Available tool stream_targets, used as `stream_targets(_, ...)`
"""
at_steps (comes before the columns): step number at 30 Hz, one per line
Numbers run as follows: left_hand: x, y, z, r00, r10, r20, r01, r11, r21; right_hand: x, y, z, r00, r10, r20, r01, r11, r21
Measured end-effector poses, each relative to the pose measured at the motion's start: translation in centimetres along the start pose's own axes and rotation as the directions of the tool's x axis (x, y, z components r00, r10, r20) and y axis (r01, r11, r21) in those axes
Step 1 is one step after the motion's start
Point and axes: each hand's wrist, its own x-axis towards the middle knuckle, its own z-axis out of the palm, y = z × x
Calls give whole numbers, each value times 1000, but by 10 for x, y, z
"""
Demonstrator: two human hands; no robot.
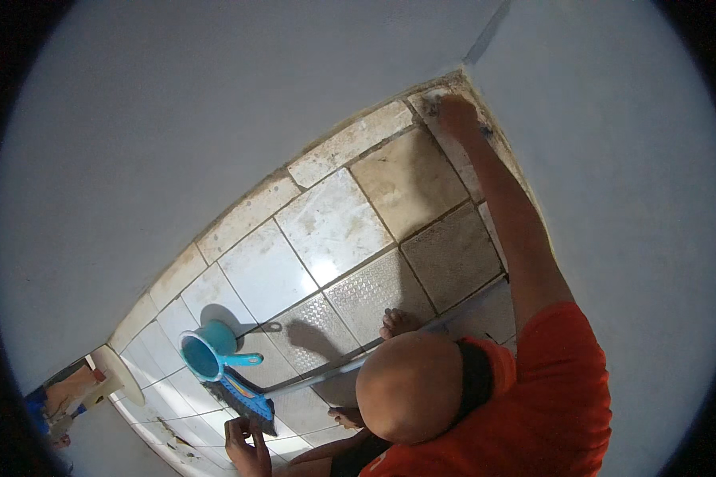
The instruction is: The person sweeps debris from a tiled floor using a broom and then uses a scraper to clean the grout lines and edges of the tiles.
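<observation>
My right arm, in an orange sleeve, stretches far out to the corner of the tiled floor (pixel 410 171). There my right hand (pixel 458 118) is closed against a stained white edge tile, with dark grime around it; whatever it holds is hidden. At the lower left my left hand (pixel 248 449) hangs with bent fingers slightly apart and no object visible in it. Just beyond it lies a broom head (pixel 249 400), blue with dark bristles. A blue plastic dipper (pixel 207 354) stands beside that, its handle pointing right.
A pale broom pole (pixel 334 375) runs across the floor behind my bare knee (pixel 410 388). My bare foot (pixel 398 323) is on the tiles. Grey-white walls (pixel 175 119) meet at the far corner. A cream rounded edge (pixel 119 372) with brown and blue items is at far left.
</observation>
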Motion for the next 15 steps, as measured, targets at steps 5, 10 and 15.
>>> stream_targets(5,0,6,-5,997,37,-64,-36,999,15,25,8,9,976,61,210,-60,998,-13)
stream_targets(10,-4,11,-9,999,-49,-6,48,998,-42,20,19,18,988,48,147,-42,998,-44)
stream_targets(15,6,8,0,1000,0,-4,0,1000,-7,22,26,12,917,172,361,-162,985,-59)
